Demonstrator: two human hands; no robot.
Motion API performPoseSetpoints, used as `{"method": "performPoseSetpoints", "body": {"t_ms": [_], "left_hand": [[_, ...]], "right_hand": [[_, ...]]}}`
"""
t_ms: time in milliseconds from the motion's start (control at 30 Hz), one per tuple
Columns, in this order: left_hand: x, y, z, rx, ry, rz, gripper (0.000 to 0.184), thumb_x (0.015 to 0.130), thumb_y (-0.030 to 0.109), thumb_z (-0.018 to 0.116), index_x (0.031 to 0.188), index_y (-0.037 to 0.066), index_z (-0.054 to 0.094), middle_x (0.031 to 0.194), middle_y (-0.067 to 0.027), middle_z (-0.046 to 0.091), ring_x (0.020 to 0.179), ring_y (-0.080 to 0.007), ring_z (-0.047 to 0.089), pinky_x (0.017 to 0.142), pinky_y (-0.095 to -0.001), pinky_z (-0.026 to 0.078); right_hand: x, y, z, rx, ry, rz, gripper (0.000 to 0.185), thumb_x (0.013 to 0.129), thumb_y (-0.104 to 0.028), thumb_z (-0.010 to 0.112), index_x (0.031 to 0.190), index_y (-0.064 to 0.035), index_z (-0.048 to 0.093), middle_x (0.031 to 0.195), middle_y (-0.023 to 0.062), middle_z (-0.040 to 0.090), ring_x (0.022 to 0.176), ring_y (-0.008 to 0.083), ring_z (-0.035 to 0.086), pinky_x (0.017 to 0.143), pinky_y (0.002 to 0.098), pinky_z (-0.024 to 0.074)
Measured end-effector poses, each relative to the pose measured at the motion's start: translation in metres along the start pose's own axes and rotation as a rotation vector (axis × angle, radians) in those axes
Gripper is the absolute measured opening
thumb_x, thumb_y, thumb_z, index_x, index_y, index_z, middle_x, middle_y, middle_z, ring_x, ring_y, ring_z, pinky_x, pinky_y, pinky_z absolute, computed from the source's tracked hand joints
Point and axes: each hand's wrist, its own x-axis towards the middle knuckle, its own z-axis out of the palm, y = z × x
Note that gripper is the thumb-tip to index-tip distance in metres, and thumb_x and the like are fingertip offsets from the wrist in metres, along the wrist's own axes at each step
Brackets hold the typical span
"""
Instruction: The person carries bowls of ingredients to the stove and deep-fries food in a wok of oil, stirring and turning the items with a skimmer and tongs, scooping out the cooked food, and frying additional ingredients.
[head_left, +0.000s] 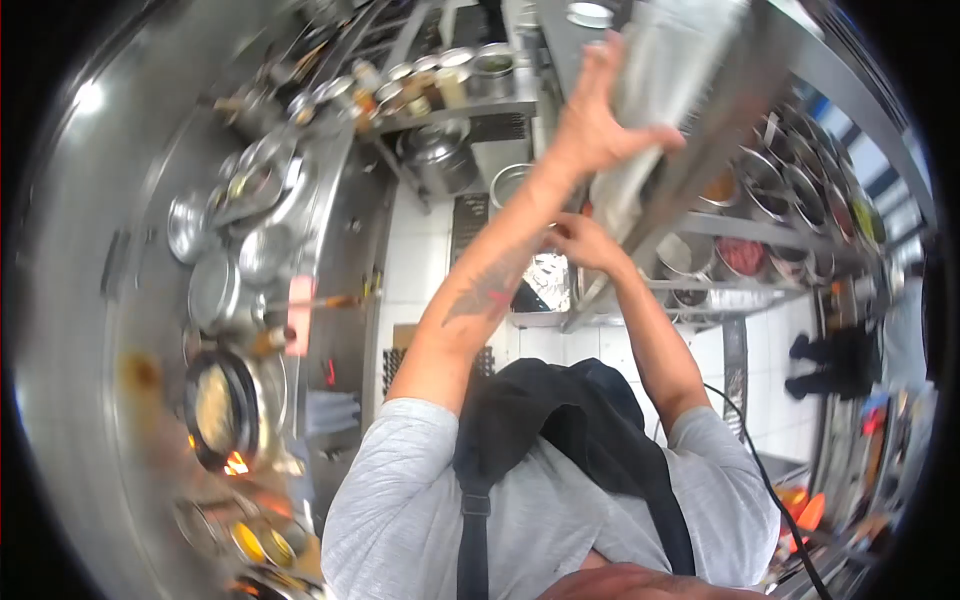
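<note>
My left hand (598, 125) is stretched far forward with thumb and fingers spread apart, holding nothing. It is beside a whitish, translucent, plastic-looking bundle (670, 65) by the metal shelf; contact is unclear. Lower down, my right hand (588, 244) has its fingers curled together, partly behind my left forearm. Whatever it grips, if anything, is hidden. Just below that hand lies a shiny, foil-like surface in a metal container (552, 272). A round metal pot (511, 184) stands left of the forearm.
At left, a pan (218, 408) of pale food sits over flame, near bowls and a pink board (299, 317). Containers line a back shelf (480, 108). A rack (735, 285) at right holds several pots. A person in dark trousers (838, 362) stands far right.
</note>
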Motion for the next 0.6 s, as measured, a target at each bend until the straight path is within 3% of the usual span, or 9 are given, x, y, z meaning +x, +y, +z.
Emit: {"method": "performPoseSetpoints", "body": {"t_ms": [67,133,200,267,333,400,467,533,600], "left_hand": [[0.015,-0.015,0.014,-0.233,0.072,-0.037,0.098,0.064,0.047,0.078,0.138,0.003,0.031,0.127,-0.0206,0.049,0.116,-0.0283,0.048,0.095,-0.0337,0.04],[0.005,-0.01,0.007,-0.388,-0.342,-0.345,0.061,0.071,0.038,0.076,0.116,0.002,0.057,0.1,-0.0132,0.065,0.089,-0.0201,0.06,0.078,-0.0294,0.047],[-0.023,-0.002,0.004,-0.579,-0.159,-0.389,0.032,0.077,0.028,0.073,0.09,0.0,0.066,0.083,-0.0059,0.068,0.073,-0.0128,0.06,0.069,-0.0277,0.048],[-0.06,-0.041,-0.004,-0.608,-0.032,-0.448,0.018,0.081,0.017,0.069,0.088,0.001,0.068,0.08,-0.0042,0.068,0.073,-0.0065,0.058,0.068,-0.0268,0.049],[-0.082,-0.042,-0.068,-0.453,0.148,-0.541,0.021,0.082,0.02,0.068,0.088,0.0,0.066,0.082,-0.0051,0.068,0.073,-0.008,0.06,0.067,-0.0276,0.049],[-0.111,-0.025,-0.07,-0.446,0.126,-0.567,0.017,0.08,0.016,0.07,0.085,0.001,0.065,0.077,-0.0023,0.065,0.069,-0.0058,0.057,0.063,-0.0246,0.046],[-0.14,-0.007,-0.02,-0.597,-0.03,-0.63,0.014,0.077,0.012,0.072,0.082,0.001,0.065,0.071,0.0005,0.063,0.065,-0.0036,0.054,0.06,-0.0216,0.043],[-0.172,-0.009,-0.007,-0.76,0.05,-0.73,0.013,0.076,0.01,0.072,0.078,0.001,0.064,0.07,0.0024,0.062,0.067,-0.004,0.054,0.06,-0.0218,0.043],[-0.237,-0.02,-0.08,-0.532,0.146,-0.764,0.013,0.076,0.01,0.072,0.079,0.001,0.063,0.073,0.0006,0.062,0.068,-0.006,0.055,0.063,-0.0243,0.045]], "right_hand": [[-0.02,-0.006,-0.006,0.017,0.034,-0.013,0.028,0.086,-0.017,0.054,0.108,-0.0003,0.06,0.086,0.012,0.068,0.079,0.0198,0.066,0.07,0.0314,0.0495],[-0.043,-0.033,-0.02,-0.134,-0.094,-0.094,0.029,0.085,-0.017,0.056,0.107,0.0012,0.06,0.082,0.012,0.067,0.077,0.0193,0.066,0.07,0.0318,0.0497],[-0.059,-0.049,-0.026,-0.025,0.174,-0.252,0.025,0.082,-0.014,0.059,0.102,0.0006,0.061,0.081,0.0112,0.065,0.071,0.0213,0.064,0.069,0.0324,0.0494],[-0.07,-0.06,-0.023,-0.022,0.687,-0.453,0.018,0.08,-0.01,0.062,0.096,-0.0015,0.062,0.083,0.0114,0.064,0.07,0.0228,0.062,0.068,0.0312,0.0491],[-0.039,-0.077,-0.004,0.039,0.501,-0.567,0.017,0.079,-0.009,0.063,0.095,-0.0018,0.061,0.084,0.0118,0.064,0.07,0.0232,0.062,0.067,0.0301,0.0491],[-0.023,-0.086,0.006,0.102,0.315,-0.68,0.016,0.078,-0.007,0.063,0.093,-0.0022,0.061,0.085,0.0122,0.064,0.07,0.0235,0.062,0.066,0.0291,0.0491],[-0.025,-0.049,-0.033,0.583,0.392,-0.308,0.025,0.09,-0.019,0.051,0.092,0.0048,0.058,0.087,0.0137,0.063,0.076,0.0187,0.062,0.069,0.0288,0.0494],[0.005,0.011,-0.043,0.722,0.587,-0.19,0.04,0.096,-0.029,0.046,0.094,0.0094,0.057,0.089,0.0146,0.064,0.077,0.0166,0.061,0.071,0.0315,0.0489],[0.046,-0.027,0.039,0.213,0.895,-0.516,0.041,0.095,-0.029,0.047,0.095,0.0102,0.059,0.086,0.015,0.064,0.073,0.0164,0.059,0.071,0.0332,0.0481]]}}
